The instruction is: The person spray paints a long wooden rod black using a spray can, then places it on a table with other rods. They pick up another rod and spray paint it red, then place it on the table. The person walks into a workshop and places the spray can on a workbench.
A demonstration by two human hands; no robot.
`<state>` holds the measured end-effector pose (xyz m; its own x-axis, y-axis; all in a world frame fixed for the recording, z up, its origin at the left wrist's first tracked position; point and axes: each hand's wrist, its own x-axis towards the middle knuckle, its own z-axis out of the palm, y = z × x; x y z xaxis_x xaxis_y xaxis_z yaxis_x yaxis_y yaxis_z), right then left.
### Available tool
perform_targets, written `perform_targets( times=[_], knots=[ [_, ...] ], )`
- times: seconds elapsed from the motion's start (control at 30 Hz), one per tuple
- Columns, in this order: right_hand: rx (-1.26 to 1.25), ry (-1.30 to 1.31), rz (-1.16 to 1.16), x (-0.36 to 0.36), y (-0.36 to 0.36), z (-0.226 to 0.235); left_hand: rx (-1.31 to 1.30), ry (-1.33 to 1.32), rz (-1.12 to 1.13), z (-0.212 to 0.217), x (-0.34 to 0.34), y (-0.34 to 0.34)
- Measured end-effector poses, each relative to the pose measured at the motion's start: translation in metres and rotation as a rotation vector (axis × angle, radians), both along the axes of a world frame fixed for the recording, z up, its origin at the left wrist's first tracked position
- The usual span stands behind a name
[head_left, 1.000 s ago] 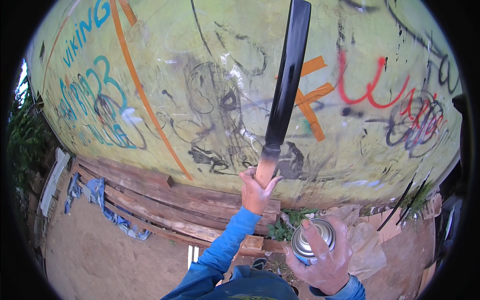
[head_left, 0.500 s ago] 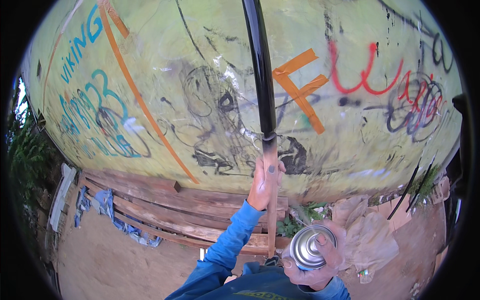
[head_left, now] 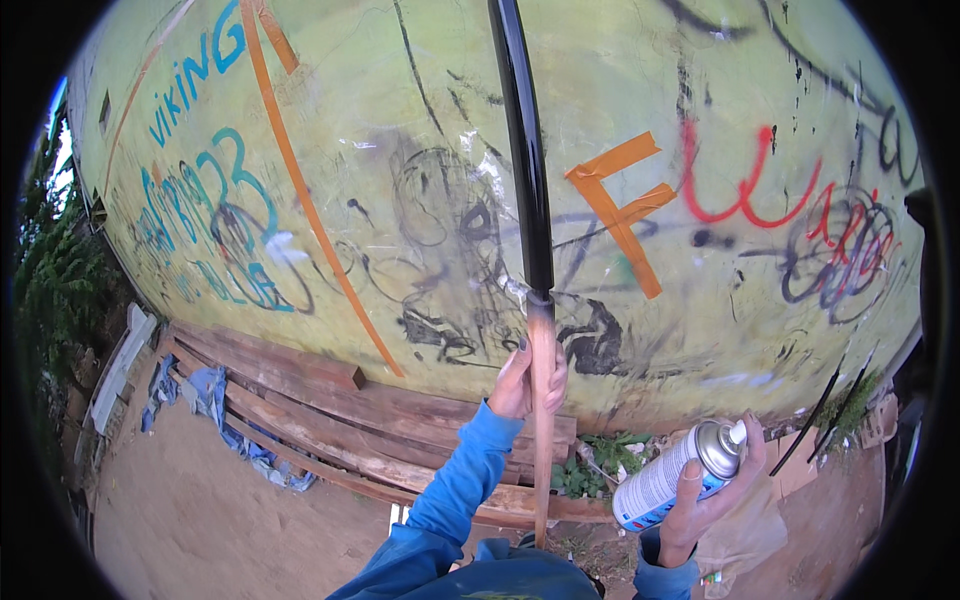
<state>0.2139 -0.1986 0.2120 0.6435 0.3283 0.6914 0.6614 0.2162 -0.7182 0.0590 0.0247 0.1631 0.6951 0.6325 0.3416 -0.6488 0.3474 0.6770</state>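
My left hand (head_left: 515, 385) grips a bare wooden stick (head_left: 542, 450) held upright in front of me. Above the hand, the stick meets a long glossy black shaft (head_left: 522, 150), and the wood just below the join is darkened. In my right hand (head_left: 712, 508) is a spray can (head_left: 660, 487) with a silver top and a white and blue body. It tilts with its white nozzle up and to the right, the index finger close by the nozzle. Dark smudges mark the left thumb.
A yellow-green wall (head_left: 330, 60) with graffiti and orange tape stands ahead. Wooden planks (head_left: 330, 425) lie along its foot, with blue rags (head_left: 208, 392) on them. To the right, a crumpled sheet (head_left: 745, 545) lies on the ground, and thin black rods (head_left: 808, 425) lean against the wall.
My right hand has turned the spray can from top facing me to its side showing, and moved it a little right. The left hand still holds the stick, its thumb now raised.
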Motion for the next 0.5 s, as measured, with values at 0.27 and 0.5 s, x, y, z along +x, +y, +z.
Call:
perform_targets(
  times=[0.27,0.5],
  knots=[
    [-0.09,0.023,0.174,0.007,-0.001,0.006,0.016,-0.003,-0.093,-0.014,-0.015,0.017],
    [0.092,-0.284,0.424,-0.026,-0.015,0.01,-0.005,0.02,-0.064,-0.011,-0.01,0.017]
  ],
)
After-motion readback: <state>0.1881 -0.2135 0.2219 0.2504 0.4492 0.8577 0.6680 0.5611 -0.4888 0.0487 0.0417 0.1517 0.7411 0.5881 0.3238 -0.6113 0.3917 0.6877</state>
